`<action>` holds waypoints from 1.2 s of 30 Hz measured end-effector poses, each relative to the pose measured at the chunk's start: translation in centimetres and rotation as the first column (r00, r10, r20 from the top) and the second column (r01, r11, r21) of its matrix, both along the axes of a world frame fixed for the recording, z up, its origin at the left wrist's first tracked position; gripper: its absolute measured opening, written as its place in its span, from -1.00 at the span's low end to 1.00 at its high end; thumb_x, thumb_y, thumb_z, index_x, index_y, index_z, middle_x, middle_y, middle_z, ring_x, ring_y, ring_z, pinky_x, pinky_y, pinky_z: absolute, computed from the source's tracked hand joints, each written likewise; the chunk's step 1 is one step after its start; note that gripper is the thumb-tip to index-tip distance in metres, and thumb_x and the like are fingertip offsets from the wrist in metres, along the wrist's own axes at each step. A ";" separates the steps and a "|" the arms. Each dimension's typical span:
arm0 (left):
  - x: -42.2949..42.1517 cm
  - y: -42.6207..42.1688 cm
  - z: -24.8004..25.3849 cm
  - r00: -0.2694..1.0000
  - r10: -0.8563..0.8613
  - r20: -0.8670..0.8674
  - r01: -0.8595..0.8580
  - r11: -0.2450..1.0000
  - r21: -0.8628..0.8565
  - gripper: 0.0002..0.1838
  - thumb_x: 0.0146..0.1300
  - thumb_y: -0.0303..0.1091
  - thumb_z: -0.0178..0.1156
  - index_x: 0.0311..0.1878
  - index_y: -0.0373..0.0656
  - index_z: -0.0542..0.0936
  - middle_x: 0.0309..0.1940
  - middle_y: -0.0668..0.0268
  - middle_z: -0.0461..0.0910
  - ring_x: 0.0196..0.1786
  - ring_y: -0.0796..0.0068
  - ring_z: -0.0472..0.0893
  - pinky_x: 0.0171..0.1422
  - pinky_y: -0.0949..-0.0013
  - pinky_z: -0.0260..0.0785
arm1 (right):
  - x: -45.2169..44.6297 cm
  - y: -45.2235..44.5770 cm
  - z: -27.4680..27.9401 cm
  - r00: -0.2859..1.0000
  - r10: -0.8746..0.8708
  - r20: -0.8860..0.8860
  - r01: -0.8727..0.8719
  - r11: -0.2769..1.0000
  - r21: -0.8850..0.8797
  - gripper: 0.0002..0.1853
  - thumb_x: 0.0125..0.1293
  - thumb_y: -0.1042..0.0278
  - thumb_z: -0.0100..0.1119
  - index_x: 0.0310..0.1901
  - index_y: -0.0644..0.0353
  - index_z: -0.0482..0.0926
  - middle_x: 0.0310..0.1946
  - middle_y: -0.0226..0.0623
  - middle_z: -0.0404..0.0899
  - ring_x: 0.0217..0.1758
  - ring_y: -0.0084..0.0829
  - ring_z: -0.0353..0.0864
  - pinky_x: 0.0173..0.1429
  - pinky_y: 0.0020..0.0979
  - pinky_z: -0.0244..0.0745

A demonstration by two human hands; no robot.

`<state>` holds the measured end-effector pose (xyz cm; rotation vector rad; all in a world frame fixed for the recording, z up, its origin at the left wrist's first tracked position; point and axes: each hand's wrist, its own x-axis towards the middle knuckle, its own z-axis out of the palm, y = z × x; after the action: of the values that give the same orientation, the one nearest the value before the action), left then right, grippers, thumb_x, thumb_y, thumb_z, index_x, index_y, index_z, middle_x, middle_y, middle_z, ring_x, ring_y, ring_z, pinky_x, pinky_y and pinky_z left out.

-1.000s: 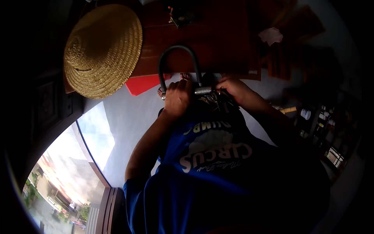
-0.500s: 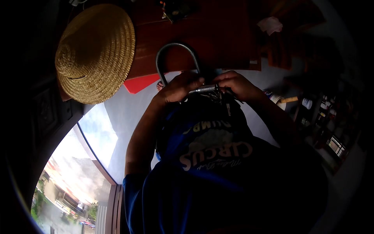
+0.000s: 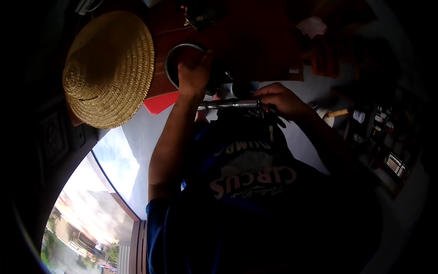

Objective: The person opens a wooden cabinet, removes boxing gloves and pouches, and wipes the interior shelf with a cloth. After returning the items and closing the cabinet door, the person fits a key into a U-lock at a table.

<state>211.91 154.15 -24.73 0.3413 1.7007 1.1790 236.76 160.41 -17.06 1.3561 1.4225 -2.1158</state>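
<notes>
A U-lock shows over my lap, below the table edge. My left hand (image 3: 194, 77) is closed round its dark curved shackle (image 3: 169, 64), the bend standing up over the table. A shiny tip that looks like a shackle end points away from the metal crossbar (image 3: 232, 104), with a gap between. Whether the other leg still touches the bar is hidden behind my hand and wrist. At the bar's right end, my right hand (image 3: 276, 98) pinches a bunch of keys (image 3: 273, 116), dark and partly hanging down.
A woven straw hat (image 3: 109, 68) lies on the left of the dark red wooden table (image 3: 264, 50). A small dark object (image 3: 198, 18) is at the back, a pale cloth (image 3: 313, 27) at upper right. Shelves with several bottles (image 3: 381, 121) stand right; a bright window (image 3: 96, 210) is lower left.
My left hand has gone from the crossbar up onto the shackle. The shackle has shifted left and tilted, and its right end has come away from the bar. My right hand stays at the keys.
</notes>
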 end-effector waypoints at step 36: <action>1.4 -4.2 3.2 0.559 -0.479 -0.677 0.696 0.715 0.069 -0.57 0.09 -0.16 0.54 -0.04 -0.20 0.73 -0.11 0.05 0.74 -0.01 0.12 0.73 0.16 0.10 0.54 | -2.5 4.0 -3.6 0.962 -0.207 -0.175 0.183 0.972 -0.146 -0.73 0.39 0.48 0.16 0.03 0.40 0.70 -0.28 -0.25 0.73 -0.34 -0.61 0.63 -0.17 -0.57 0.55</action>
<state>213.35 149.90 -21.52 1.5629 1.6671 0.8434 234.24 164.43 -20.71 1.3246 1.2355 -2.4761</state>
